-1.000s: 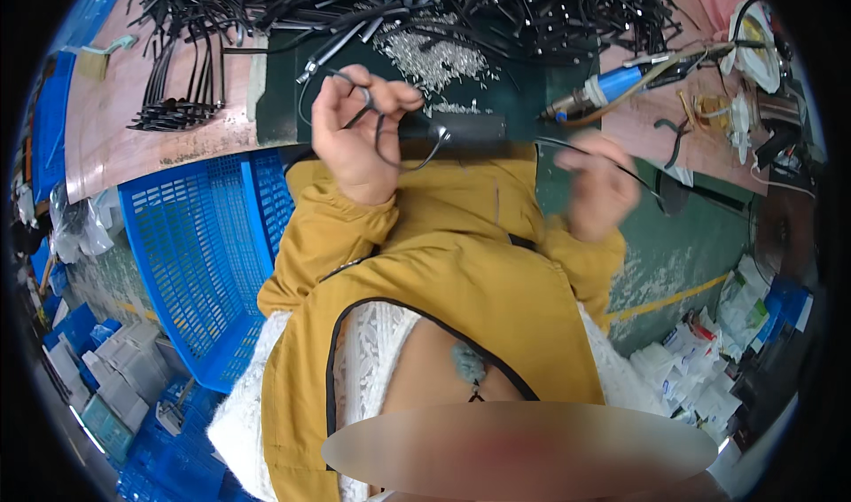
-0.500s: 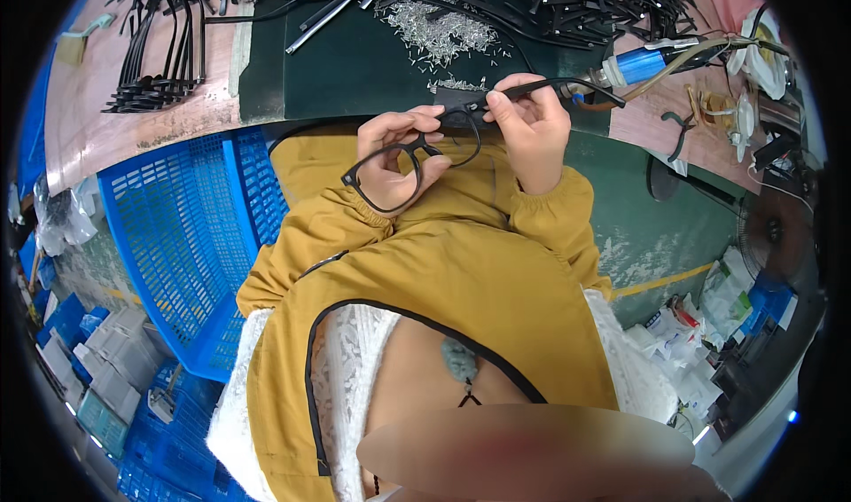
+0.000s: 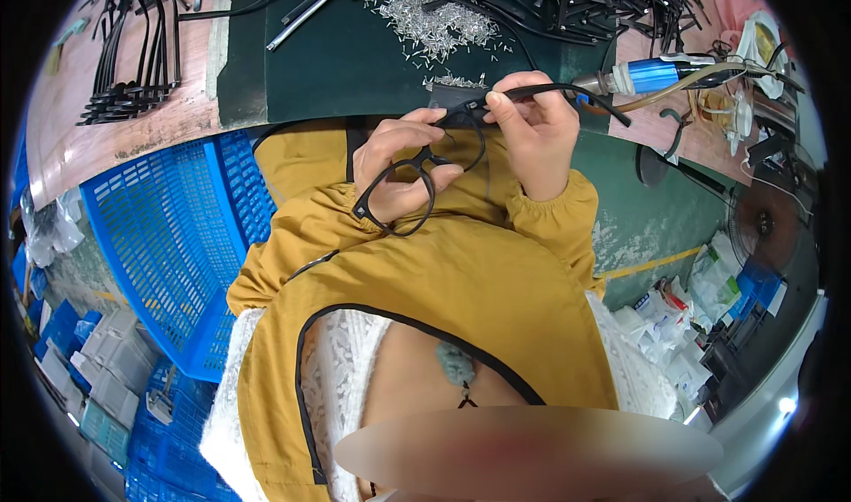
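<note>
Both my hands are up around the middle of the frame, busy with one pair of black glasses (image 3: 432, 158) at the near edge of the tabletop (image 3: 337, 85). Left hand (image 3: 383, 160) is closed on the front, thumb and fingers pinching somewhere about the bridge. Right hand (image 3: 542, 138) is clamped on the temple (image 3: 578, 89), thumb against fingertips, close to its inner end.

The bit that matters is the corner where those two meet, a touch above centre. The front slants from lower left to upper right, while the temple's long axis goes almost straight across, tip drooping out to the right, just below the blue tool (image 3: 651, 75) from where I'm looking. So the corner sits left of my right hand and up and right of my left palm. Right thumb is nearer, though my left fingertips aren't far off. Can't tell if the joint's fastened, too small to see. Silver bits (image 3: 439, 23) lie past it, top centre.
</note>
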Motion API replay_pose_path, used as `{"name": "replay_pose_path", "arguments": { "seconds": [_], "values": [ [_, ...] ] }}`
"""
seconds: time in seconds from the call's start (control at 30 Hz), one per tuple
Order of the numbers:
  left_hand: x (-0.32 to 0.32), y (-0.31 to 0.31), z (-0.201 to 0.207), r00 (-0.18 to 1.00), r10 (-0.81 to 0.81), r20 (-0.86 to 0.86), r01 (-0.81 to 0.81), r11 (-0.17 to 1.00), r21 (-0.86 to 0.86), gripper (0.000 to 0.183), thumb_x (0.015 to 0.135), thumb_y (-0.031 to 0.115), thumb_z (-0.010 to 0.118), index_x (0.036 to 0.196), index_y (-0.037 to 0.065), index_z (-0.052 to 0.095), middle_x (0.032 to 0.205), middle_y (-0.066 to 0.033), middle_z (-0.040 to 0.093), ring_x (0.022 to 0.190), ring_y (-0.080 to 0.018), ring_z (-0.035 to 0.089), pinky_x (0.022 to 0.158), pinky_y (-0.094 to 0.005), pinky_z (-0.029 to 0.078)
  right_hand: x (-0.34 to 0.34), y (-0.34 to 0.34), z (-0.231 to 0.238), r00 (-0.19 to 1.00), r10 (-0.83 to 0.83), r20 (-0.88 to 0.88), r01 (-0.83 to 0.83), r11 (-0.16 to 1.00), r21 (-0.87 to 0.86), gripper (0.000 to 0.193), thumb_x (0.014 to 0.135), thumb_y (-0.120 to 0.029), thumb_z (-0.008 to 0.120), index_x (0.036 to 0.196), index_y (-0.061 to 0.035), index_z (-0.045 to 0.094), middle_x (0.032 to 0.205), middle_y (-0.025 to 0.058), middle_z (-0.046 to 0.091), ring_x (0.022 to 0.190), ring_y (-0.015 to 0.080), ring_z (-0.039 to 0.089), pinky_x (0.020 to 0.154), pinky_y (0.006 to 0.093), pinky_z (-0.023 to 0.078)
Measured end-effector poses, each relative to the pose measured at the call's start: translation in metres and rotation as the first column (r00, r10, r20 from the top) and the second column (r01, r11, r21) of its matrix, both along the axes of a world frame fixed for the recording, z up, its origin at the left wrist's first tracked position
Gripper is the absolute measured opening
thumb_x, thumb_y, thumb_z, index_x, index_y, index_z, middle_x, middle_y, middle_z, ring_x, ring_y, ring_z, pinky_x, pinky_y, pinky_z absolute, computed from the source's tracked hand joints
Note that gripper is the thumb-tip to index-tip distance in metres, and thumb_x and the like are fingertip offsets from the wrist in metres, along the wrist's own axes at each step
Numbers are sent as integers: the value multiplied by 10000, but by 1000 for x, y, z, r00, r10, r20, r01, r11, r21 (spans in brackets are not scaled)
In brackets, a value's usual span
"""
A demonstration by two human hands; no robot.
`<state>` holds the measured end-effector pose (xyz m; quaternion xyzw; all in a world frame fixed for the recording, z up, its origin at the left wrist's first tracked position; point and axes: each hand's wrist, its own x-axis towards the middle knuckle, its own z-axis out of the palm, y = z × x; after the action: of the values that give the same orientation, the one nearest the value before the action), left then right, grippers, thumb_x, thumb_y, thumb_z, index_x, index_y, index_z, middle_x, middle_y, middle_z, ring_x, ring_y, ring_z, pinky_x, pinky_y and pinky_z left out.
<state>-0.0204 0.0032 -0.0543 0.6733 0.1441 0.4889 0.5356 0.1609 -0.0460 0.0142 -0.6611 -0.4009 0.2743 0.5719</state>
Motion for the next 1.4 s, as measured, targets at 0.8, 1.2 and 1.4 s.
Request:
{"name": "replay_pose_path", "arguments": {
  "seconds": [0.8,1.2,1.4],
  "values": [
    [-40,56,63,942,179,284,143,551,-822,473,962,56,494,1405,-109,469,928,-142,665,847,-315,746,743,-329,643,-13,207,41,215,24,976,-453,888,78,80,805,-59,610,885,-56,613,876,103,591,910,305,617,766,396,537],
    [-31,55,68,981,-7,194,172,493,-853,660,1092,424,260,1347,-117,537,814,-100,640,771,-269,706,714,-335,587,0,190,60,284,-122,951,-336,916,218,41,846,-98,680,826,-68,660,859,81,609,878,294,623,715,401,544],
    [-27,54,69,985,-137,102,151,418,-896,654,1098,449,322,1298,-112,591,772,-91,663,703,-225,705,666,-293,578,9,134,63,597,-35,802,-284,925,252,74,915,-87,664,924,-30,617,877,157,583,822,348,620,712,425,508]
  ]
}}
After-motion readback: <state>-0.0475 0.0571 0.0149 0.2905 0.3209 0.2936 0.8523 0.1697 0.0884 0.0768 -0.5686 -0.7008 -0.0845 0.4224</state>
